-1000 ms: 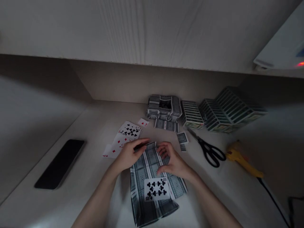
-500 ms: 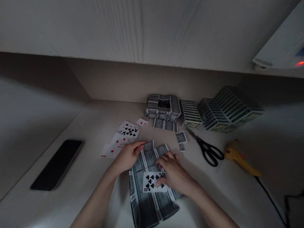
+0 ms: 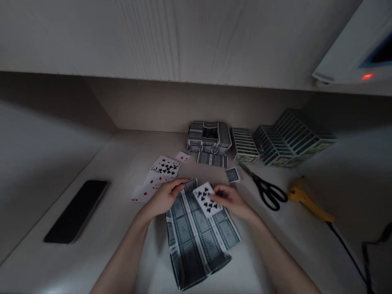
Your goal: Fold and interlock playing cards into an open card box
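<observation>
In the head view, a panel of joined playing cards (image 3: 196, 237), patterned backs up, lies before me with its near end folded up. My left hand (image 3: 167, 196) grips the panel's far left corner between thumb and fingers. Between the thumb and fingers of my right hand (image 3: 229, 199) is a ten of clubs card (image 3: 204, 198), tilted, face up, over the panel's far right part. Whether that card touches the panel I cannot tell. Left of the panel, loose face-up cards (image 3: 165, 166) lie overlapping, and a face-down card (image 3: 233, 175) lies beyond my right hand.
At the back stand a box built from cards (image 3: 209, 137) with a square opening, a flat card strip (image 3: 212, 159) and stepped card structures (image 3: 275, 145). Black-handled scissors (image 3: 268, 192) and a yellow glue gun (image 3: 309, 204) with a cord lie right. A phone (image 3: 76, 212) lies left.
My right hand has lifted the ten of clubs off the panel's middle and moved it away from me, turning it. My left hand stays at the corner.
</observation>
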Available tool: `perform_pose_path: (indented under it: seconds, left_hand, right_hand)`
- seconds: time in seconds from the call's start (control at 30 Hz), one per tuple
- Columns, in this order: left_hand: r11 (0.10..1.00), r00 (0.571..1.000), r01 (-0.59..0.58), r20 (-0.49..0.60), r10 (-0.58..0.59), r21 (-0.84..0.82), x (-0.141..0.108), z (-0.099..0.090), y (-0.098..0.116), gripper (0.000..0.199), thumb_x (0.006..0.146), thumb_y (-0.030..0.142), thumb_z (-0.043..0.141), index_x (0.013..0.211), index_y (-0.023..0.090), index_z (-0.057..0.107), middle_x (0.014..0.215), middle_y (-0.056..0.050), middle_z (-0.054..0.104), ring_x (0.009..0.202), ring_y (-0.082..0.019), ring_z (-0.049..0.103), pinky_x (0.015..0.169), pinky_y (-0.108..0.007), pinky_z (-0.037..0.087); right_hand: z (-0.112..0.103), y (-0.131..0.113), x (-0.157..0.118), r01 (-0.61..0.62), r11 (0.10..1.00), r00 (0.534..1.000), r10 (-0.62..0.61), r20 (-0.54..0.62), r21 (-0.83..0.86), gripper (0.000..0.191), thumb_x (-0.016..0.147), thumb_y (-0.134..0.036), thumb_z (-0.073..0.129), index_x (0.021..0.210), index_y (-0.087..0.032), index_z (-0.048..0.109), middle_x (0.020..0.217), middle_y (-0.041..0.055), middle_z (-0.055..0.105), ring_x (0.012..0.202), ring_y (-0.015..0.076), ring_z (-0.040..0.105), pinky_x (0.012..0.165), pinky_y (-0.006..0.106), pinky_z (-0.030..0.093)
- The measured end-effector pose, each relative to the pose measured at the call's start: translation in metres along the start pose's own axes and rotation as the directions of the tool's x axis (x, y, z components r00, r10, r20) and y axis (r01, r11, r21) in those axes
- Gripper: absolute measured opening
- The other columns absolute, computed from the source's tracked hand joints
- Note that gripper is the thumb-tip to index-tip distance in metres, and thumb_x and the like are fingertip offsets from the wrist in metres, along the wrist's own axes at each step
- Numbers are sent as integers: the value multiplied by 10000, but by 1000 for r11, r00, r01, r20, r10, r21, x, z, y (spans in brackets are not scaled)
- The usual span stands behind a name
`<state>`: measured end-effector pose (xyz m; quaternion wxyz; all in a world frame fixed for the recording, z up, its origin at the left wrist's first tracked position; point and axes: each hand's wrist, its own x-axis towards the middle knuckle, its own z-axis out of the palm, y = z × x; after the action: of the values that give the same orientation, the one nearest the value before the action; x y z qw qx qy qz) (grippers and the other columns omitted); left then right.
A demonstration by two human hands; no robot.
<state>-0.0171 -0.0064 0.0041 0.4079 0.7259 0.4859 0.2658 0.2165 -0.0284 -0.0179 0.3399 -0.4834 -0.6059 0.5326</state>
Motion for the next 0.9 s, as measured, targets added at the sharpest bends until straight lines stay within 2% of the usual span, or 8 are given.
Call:
perform_pose_path:
  seconds: [0.1,0.23,0.37,0.47,0.57,0.67,0.77,0.9]
  left_hand:
    - [1000,994,-16,111,13,27,2,-7,2,330,828,332,401,1115,270,552,1125,-5,597,1007,-164,556,866,-285,416]
    - [988,968,-76,246,41,134,12,-13,9,384,723,388,551,1085,262,570,1045,-13,632,929,-187,580,740,-237,439]
    - [976,957,-74,290,12,205,27,-9,13,207,703,390,551,774,213,634,728,20,638,682,-153,567,558,-196,378]
    - [970,950,-14,305,-63,243,32,-7,11,262,747,386,477,641,172,582,582,37,540,572,-115,487,495,-188,302]
    - [969,938,45,322,-125,243,30,-7,8,298,743,415,471,662,153,590,588,37,524,577,-107,465,497,-187,282]
    - [976,927,101,337,-162,192,25,-8,7,273,725,390,495,788,165,635,698,31,597,656,-123,512,548,-185,320]
    - [984,919,134,356,-167,118,20,-9,7,279,719,332,493,909,186,636,827,25,643,748,-145,550,608,-189,358]
    - [987,920,140,357,-159,80,17,-8,9,285,725,311,474,918,181,638,857,12,654,778,-156,566,620,-194,375]
  right_hand:
    - [-8,8,11,-20,960,971,85,-222,281,266,688,-435,593,746,-179,548,672,-17,570,601,116,519,558,246,399]
    - [-6,7,22,-36,880,954,171,-246,473,371,625,-411,647,906,-226,489,759,-25,604,559,124,570,532,281,467]
    - [3,3,30,-13,921,953,129,-275,388,375,560,-364,706,850,-208,526,544,-79,516,402,81,455,398,223,399]
    - [8,8,29,20,948,959,71,-275,317,288,596,-411,675,713,-173,562,482,-68,484,391,79,426,388,219,366]
    - [10,18,24,17,975,977,30,-209,223,289,688,-455,581,744,-171,559,546,-35,541,426,99,480,414,226,385]
    - [8,27,21,17,999,985,-10,-172,40,257,750,-435,510,771,-182,551,524,-43,509,417,93,452,397,206,344]
    - [5,32,21,100,988,975,-122,-188,-120,210,761,-377,503,688,-182,537,563,-30,497,511,99,457,451,195,338]
    - [1,32,22,167,968,967,-197,-159,-186,214,781,-335,475,635,-179,495,600,-23,478,572,104,453,502,196,342]
